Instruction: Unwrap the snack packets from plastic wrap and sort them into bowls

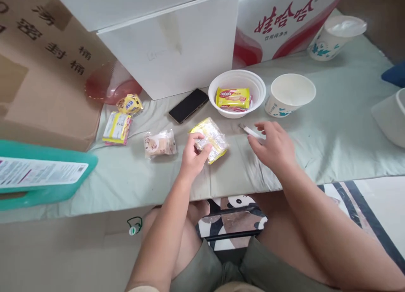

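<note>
My left hand [193, 155] is closed on a packet in clear wrap with yellow edges [211, 138], thumb on top, just above the cloth. My right hand [274, 146] is over a slim white utility knife [251, 131], whose tip points left. Its thumb and forefinger are apart on either side of the handle; the handle's rear end is hidden under the hand. Behind the hands, a white foam bowl [261, 92] holds yellow-and-red nabati wafer packets [232, 98]. Left of my left hand lies a clear-wrapped pale snack [160, 143].
A black phone [189, 105] lies by the bowl. Paper cups [290, 94] stand to the right. At left are snack packets [117, 128], a red translucent dish [109, 85] and a green jug [47, 174]. White boxes [177, 47] and a cardboard carton [47, 81] line the back.
</note>
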`<move>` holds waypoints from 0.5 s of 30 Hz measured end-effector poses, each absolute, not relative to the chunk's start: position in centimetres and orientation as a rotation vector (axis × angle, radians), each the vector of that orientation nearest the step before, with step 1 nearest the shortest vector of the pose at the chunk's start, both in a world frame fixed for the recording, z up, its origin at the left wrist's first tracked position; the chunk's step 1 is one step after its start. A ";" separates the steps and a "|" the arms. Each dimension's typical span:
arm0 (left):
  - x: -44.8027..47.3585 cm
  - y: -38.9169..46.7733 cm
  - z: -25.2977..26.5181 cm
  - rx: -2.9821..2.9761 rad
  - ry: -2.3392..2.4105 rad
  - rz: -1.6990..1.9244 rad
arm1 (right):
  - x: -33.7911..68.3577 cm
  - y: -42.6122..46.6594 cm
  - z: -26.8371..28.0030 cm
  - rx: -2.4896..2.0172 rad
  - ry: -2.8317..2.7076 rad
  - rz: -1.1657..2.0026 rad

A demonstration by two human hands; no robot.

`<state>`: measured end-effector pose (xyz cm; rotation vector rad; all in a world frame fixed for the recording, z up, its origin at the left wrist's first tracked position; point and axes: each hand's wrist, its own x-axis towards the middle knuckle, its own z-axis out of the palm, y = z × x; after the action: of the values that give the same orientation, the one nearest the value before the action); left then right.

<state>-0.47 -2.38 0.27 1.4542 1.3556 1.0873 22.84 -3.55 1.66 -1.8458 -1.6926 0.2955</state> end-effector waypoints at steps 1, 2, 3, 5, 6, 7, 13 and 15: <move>-0.5 -2.1 0.3 1.472 1.367 1.090 | 23.7 -3.4 1.2 -1.913 -1.721 0.245; -0.5 -1.8 0.3 1.494 1.374 1.089 | 24.3 -3.4 0.8 -1.965 -1.760 0.220; -0.5 -1.6 0.3 1.519 1.379 1.089 | 24.7 -3.5 0.4 -1.996 -1.805 0.218; -0.4 -1.4 0.2 1.573 1.386 1.088 | 24.8 -3.8 0.3 -2.000 -1.878 0.285; -0.3 -1.3 0.2 1.594 1.389 1.086 | 24.5 -4.0 0.5 -1.980 -1.882 0.357; -0.3 -1.3 0.1 1.613 1.392 1.088 | 24.0 -4.2 0.8 -1.943 -1.866 0.460; 0.1 -1.8 -0.1 1.722 1.398 1.099 | 19.1 -5.0 2.5 -1.228 -1.445 1.382; 0.1 -2.0 -0.1 1.762 1.399 1.107 | 17.8 -4.9 2.3 -1.092 -1.297 1.515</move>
<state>0.15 -2.01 -0.09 1.7616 1.3992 1.1073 17.83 -4.85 2.33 -1.0922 -1.2966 1.5152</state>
